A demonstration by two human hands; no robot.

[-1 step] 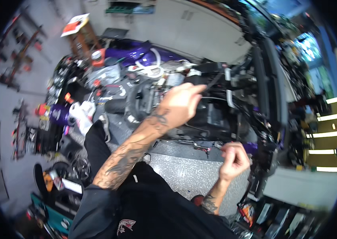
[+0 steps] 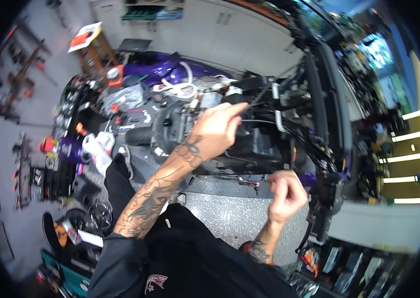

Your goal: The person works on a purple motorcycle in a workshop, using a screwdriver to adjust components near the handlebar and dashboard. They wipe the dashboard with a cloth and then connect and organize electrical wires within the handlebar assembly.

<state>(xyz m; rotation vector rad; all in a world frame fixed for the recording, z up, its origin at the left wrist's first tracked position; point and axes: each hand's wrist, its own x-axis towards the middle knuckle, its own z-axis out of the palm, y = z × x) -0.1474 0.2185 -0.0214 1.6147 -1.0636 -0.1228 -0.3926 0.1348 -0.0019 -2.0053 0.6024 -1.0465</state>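
Observation:
My left hand [image 2: 215,126] reaches over a partly stripped vehicle with dark body parts [image 2: 264,141]. Its index finger is stretched out and the thumb stands apart; the other fingers are largely hidden. Beyond the fingertip runs a dark strap-like piece [image 2: 260,97]; whether the finger touches it I cannot tell. Lower right, my right hand [image 2: 288,196] is closed with its fingers curled in, beside the vehicle's near edge. Anything inside that fist is hidden. A thin cable with small fittings [image 2: 247,182] lies along the near edge, left of the right hand.
Purple body panels [image 2: 158,67] and a white hose [image 2: 189,82] lie at the far side, before white cabinets [image 2: 210,30]. Loose parts and a clear plastic bag [image 2: 126,97] crowd the left. A tall black upright part [image 2: 327,94] rises on the right. Speckled floor [image 2: 220,218] shows below.
The whole view has shifted slightly, so the scene sits a little further left. My right fist has turned a little; the left hand keeps its pointing shape.

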